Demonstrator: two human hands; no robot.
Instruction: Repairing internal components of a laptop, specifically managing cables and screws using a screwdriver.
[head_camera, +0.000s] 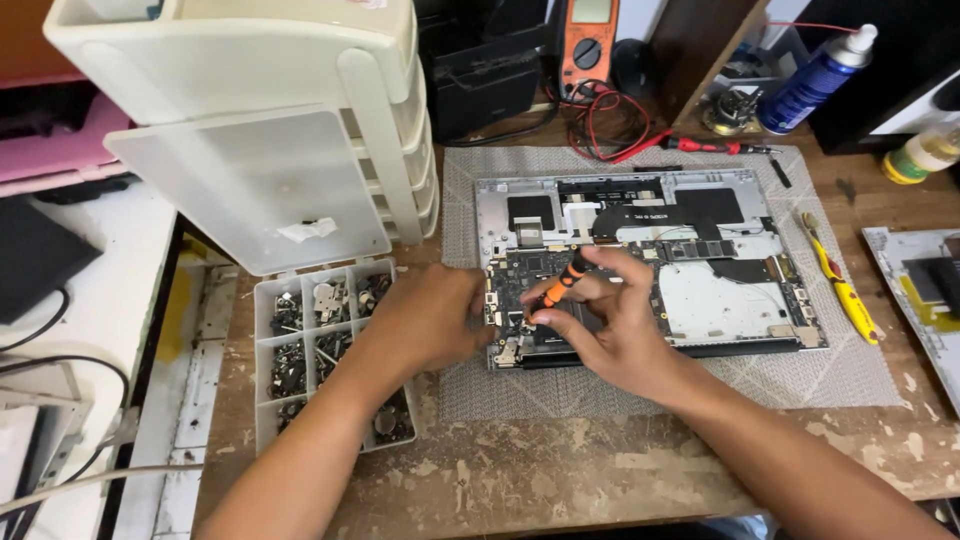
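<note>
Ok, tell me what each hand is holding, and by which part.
The right hand pinches a small orange-and-black screwdriver low on its handle. The left hand holds nothing; it rests against the opened laptop.

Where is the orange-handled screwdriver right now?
In the head view, the orange-handled screwdriver is near centre, held in the right hand, tip down on the opened laptop's circuit board, with the left hand just beside it.
</note>
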